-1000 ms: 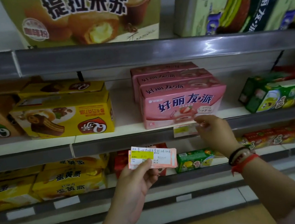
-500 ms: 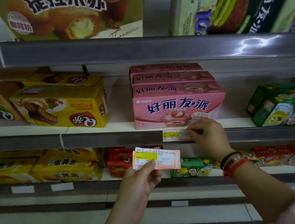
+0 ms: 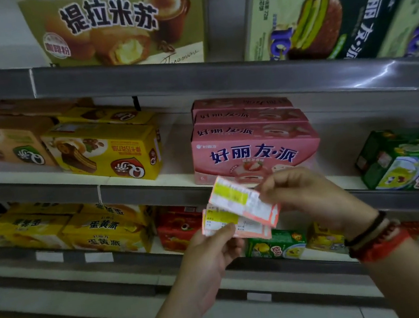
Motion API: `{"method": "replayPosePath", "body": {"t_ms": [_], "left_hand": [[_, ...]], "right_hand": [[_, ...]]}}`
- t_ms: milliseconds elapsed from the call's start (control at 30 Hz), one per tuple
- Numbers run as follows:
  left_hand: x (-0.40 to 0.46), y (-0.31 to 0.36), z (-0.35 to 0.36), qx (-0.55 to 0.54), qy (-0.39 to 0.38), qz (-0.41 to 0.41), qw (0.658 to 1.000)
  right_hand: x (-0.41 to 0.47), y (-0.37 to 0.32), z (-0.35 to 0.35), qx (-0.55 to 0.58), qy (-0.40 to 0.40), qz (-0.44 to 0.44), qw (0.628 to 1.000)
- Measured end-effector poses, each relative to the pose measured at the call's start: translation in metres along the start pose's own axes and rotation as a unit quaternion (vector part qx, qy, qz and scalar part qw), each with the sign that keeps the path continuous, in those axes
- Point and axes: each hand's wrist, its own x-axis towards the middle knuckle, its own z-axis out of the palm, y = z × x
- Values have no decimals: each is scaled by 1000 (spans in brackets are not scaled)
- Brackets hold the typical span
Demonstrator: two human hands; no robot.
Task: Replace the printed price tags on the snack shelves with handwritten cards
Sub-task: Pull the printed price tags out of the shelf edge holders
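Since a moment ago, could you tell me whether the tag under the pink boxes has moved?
Yes. The tag is off the shelf rail, pinched in the right hand, down and toward the left hand's cards.

Pink strawberry pie boxes [image 3: 254, 149] are sitting stacked mid-shelf, yellow chocolate cake boxes [image 3: 105, 153] lying toward the left edge, green boxes [image 3: 407, 158] at the right edge

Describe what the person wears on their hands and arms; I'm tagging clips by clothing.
The left hand and forearm are bare, with nothing worn. The right hand is bare too, but its wrist carries stacked bracelets: dark cords, a pale band and a thick red braided one. No sleeve shows.
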Motion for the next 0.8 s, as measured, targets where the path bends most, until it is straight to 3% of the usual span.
{"method": "replayPosePath", "body": {"t_ms": [133,500,800], "left_hand": [[-6,6,2,7,-35,18,999],[-28,31,-21,63,-96,30,993],[-36,54,-45,72,-49,62,994]], "right_hand": [[-1,-1,6,-90,-2,10,996],[8,-11,31,-83,-41,-16,996],[17,-23,63,-83,-48,-49,994]]}}
